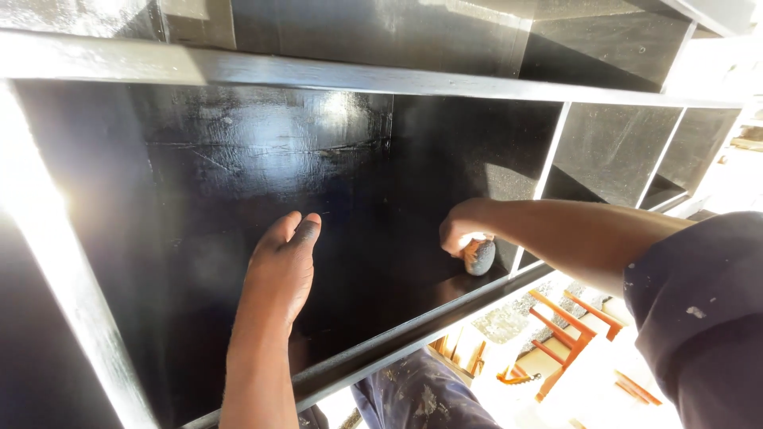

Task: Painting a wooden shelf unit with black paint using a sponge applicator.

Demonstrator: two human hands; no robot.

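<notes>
**Two hands inside a black shelf bay**

The right hand is closed around a small grey pad, fingers curled over its top so only the rounded lower end shows. The pad presses against the floor of the bay at about four o'clock in the picture, close to the white-edged divider just to its right. The forearm runs out toward three o'clock, into a dark sleeve flecked with pale spots.

The left hand holds nothing. It lies open and flat, fingers together and pointing to twelve o'clock, palm against the glossy black back panel near the centre. Its fingertips look dusted grey. The two hands are well apart, the left at about nine o'clock from the right.

Around them stands the black shelf unit, with smaller compartments toward two o'clock. Sun glares off the panel at eleven o'clock and off the frame at nine. Below the front rail, at five o'clock, orange wooden frames lie on bright ground, and paint-speckled dark trousers show at six.
</notes>
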